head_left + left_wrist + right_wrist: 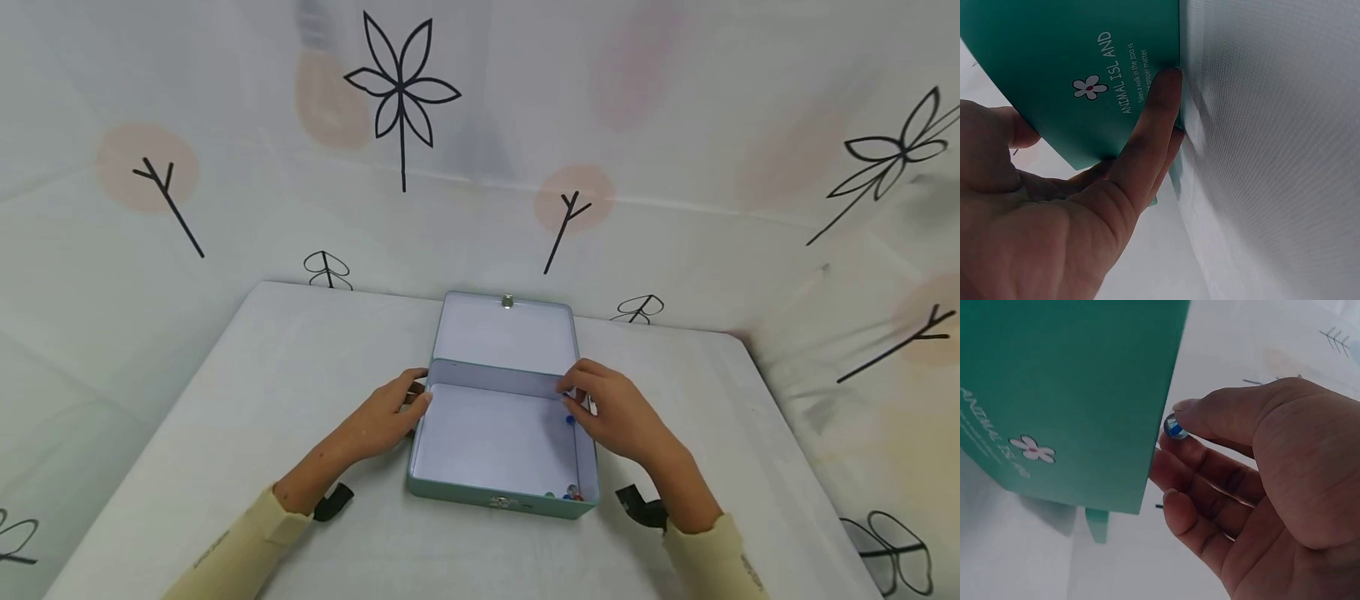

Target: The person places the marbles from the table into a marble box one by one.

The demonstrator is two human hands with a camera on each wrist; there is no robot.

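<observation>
A green tin box (pixel 491 493) lies with its lid (pixel 502 331) folded back, its white interior showing. My left hand (pixel 386 417) holds the box's left side, thumb at the rim and fingers (pixel 1147 134) along the printed outer wall. Over the inside of the right wall, my right hand (pixel 618 412) pinches a clear marble with a blue core (pixel 1175 427) between thumb and finger. Below that hand, a blue marble (pixel 570 421) sits beside the right wall. Several small marbles (pixel 572 490), clear, red, blue and green, are gathered in the front right corner.
The box stands on a table under a white cloth (pixel 300 358). Behind it hangs a pale curtain (pixel 480 233) with flower and twig drawings. Black straps (pixel 641 507) circle both wrists. A metal clasp (pixel 507 301) sits on the lid's far edge.
</observation>
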